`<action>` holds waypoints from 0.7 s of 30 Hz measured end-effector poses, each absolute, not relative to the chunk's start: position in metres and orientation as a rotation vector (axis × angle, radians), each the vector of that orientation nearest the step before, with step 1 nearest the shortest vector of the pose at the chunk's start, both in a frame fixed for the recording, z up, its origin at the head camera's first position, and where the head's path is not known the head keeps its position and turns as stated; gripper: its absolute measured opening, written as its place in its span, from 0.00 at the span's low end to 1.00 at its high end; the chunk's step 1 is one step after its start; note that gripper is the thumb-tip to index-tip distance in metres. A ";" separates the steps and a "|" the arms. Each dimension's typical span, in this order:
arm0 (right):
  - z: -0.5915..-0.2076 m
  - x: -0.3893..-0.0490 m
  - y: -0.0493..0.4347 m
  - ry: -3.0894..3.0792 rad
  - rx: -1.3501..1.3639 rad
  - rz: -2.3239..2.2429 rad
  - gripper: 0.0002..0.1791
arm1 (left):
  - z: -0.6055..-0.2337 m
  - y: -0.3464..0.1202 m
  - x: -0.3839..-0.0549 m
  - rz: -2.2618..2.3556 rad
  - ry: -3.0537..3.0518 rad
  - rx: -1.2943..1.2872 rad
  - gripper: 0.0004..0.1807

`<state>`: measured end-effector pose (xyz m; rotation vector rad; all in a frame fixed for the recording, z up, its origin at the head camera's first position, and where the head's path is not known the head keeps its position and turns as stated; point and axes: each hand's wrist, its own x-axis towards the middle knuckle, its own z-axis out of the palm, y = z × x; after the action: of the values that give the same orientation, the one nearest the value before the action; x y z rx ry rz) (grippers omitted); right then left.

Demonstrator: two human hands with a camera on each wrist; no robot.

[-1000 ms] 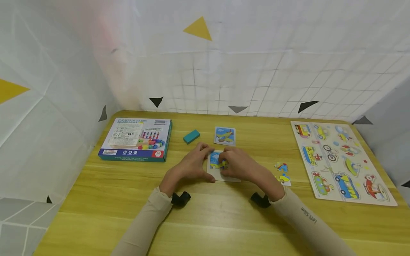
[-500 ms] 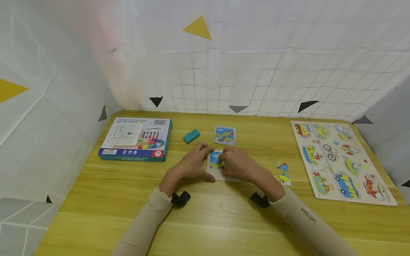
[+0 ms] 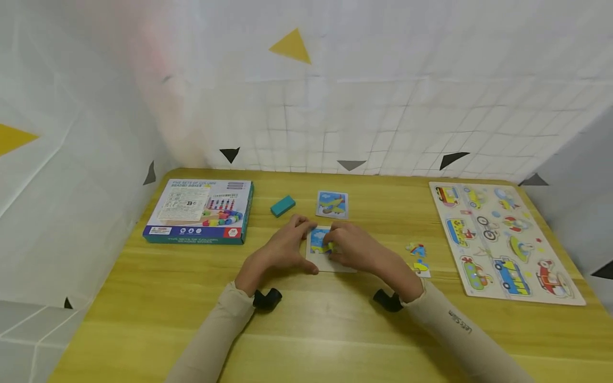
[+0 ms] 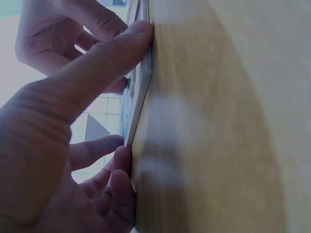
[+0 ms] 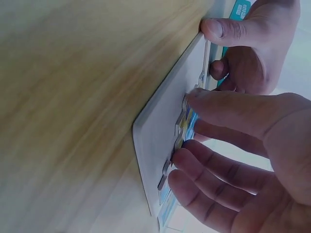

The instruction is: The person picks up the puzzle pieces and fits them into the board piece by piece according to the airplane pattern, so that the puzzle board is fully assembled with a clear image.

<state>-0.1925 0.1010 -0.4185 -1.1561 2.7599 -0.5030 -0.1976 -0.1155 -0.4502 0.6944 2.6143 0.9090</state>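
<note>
A small white-framed jigsaw board (image 3: 330, 264) lies on the table between both hands, its upper part filled with blue sky pieces and some yellow. My left hand (image 3: 286, 246) holds the board's left side, thumb at the near edge and index finger at the far corner. Over the board's right side, my right hand (image 3: 356, 248) pinches a puzzle piece (image 5: 181, 121) among the fitted ones; its fingers mostly cover it. Two groups of loose puzzle pieces (image 3: 421, 267) lie right of the right wrist. Beyond the board is a picture card (image 3: 332, 205) of a yellow airplane.
A teal block (image 3: 283, 206) sits left of the card. At the back left lies a boxed bead set (image 3: 197, 213). A large wooden peg puzzle (image 3: 510, 244) with vehicle pictures covers the right side of the table (image 3: 325, 330). White patterned sheets hang behind.
The head view has shifted slightly. The right fingers have moved a little on the piece over the board; the left hand keeps its hold.
</note>
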 end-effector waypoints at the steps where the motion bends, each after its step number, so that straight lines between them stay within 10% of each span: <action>1: -0.418 -0.192 0.101 2.755 -1.145 -0.522 0.12 | -0.451 -0.116 -0.197 0.910 2.612 0.690 0.58; 21: -0.409 -0.177 0.161 2.917 -1.026 -0.631 0.16 | -0.451 -0.117 -0.196 0.906 2.615 0.655 0.59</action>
<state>-0.1773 0.1614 -0.4085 -1.0263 2.9172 -0.6311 -0.1963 -0.1174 -0.4513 0.6549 2.6151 0.9060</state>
